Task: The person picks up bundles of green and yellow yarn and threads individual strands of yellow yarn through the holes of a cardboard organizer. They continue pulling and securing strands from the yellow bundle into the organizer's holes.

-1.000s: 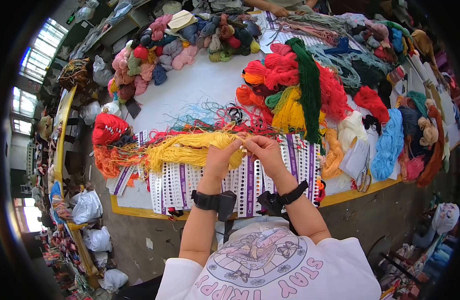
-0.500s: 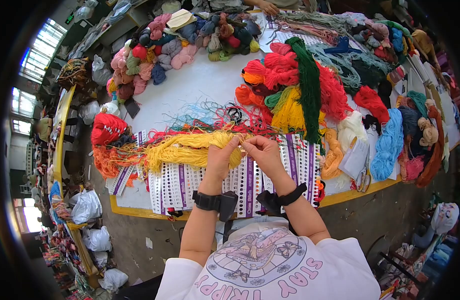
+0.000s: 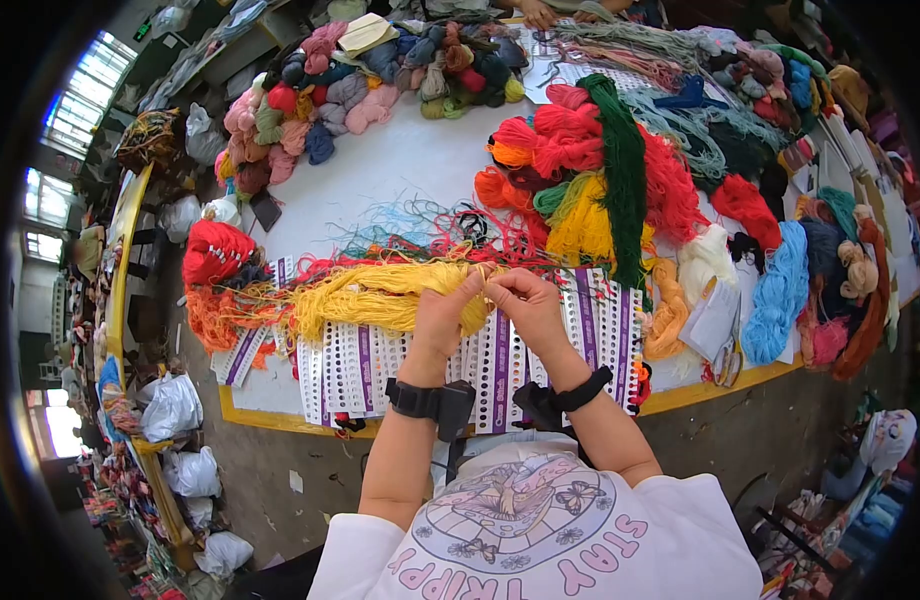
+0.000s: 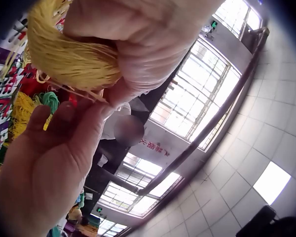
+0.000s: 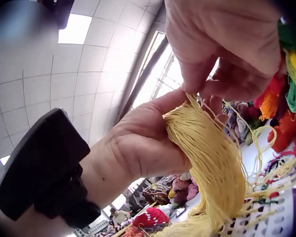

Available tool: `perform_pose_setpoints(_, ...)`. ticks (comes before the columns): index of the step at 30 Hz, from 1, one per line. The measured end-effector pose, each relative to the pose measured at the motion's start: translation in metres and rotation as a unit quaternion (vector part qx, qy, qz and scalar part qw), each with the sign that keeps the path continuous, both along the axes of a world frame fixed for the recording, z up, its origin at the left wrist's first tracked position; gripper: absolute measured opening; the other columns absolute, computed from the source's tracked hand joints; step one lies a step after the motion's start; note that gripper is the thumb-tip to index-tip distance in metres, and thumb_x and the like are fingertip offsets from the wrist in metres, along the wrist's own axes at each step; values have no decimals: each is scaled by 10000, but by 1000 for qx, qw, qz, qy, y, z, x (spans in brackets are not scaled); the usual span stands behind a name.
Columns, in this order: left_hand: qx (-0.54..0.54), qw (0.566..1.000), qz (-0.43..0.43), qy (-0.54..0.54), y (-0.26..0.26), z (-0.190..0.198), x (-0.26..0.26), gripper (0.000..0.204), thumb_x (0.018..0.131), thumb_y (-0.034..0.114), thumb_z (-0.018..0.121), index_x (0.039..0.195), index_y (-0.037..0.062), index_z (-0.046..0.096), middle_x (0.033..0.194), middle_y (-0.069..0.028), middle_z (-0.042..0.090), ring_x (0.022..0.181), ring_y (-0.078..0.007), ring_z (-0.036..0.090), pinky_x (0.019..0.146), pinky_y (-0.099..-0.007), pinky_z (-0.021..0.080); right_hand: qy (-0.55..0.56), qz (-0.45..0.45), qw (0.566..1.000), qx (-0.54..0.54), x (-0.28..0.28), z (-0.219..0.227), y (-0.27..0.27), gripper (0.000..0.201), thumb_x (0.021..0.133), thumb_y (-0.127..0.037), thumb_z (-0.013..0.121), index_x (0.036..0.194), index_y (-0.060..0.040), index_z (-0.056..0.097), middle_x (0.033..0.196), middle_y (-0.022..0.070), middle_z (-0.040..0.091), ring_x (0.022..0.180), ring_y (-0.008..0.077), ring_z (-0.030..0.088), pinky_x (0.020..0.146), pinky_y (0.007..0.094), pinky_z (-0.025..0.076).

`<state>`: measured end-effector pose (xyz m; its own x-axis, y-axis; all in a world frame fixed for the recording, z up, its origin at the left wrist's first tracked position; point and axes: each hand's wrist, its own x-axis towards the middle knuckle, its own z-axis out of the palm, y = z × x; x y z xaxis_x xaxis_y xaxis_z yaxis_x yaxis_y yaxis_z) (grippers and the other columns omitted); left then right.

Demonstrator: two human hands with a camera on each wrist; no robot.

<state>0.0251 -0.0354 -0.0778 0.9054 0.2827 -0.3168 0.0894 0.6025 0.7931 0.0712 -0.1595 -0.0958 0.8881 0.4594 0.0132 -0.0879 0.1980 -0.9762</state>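
A thick hank of yellow thread [image 3: 370,300] lies along the front of the table, over a row of punched cards. My left hand [image 3: 442,322] grips its right end, fingers curled round the bundle. In the right wrist view the yellow strands [image 5: 207,153] hang down from that grip. Close beside it, my right hand [image 3: 530,308] pinches a few loose strands between thumb and forefinger at the end of the hank. The left wrist view has both sets of fingertips meeting at these thin strands [image 4: 91,94].
White cards with punched holes and purple stripes [image 3: 495,375] line the table's front. Behind the hank lie tangled red and green threads [image 3: 430,245]. Piled skeins [image 3: 570,140] stand at right, with scissors [image 3: 725,362] near blue thread [image 3: 775,300]. Another person's hands [image 3: 538,14] are at the far edge.
My right fingertips have shifted slightly left along the strands, staying close to my left hand. The yellow hank keeps its place. The other person's hands at the far edge have moved.
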Motion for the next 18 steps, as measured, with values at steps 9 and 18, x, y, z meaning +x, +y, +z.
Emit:
perform_pose_setpoints(9,-7,999,38,24,0,-2,2,166,815,108,605,942,2,586,887,-57,611,714,-117,577,588,-242,491,136,-11,989,51,-1,6,2,98,790,-84,618,814,10,632,763,16,586,635,57,530,569,197,430)
perform_pose_setpoints(18,219,974,61,3,-1,-17,-1,61,794,49,586,845,23,563,840,-32,593,694,-74,539,599,-218,451,77,-25,996,-25,0,3,6,95,786,-99,624,827,-14,633,676,-28,587,594,33,501,527,171,398)
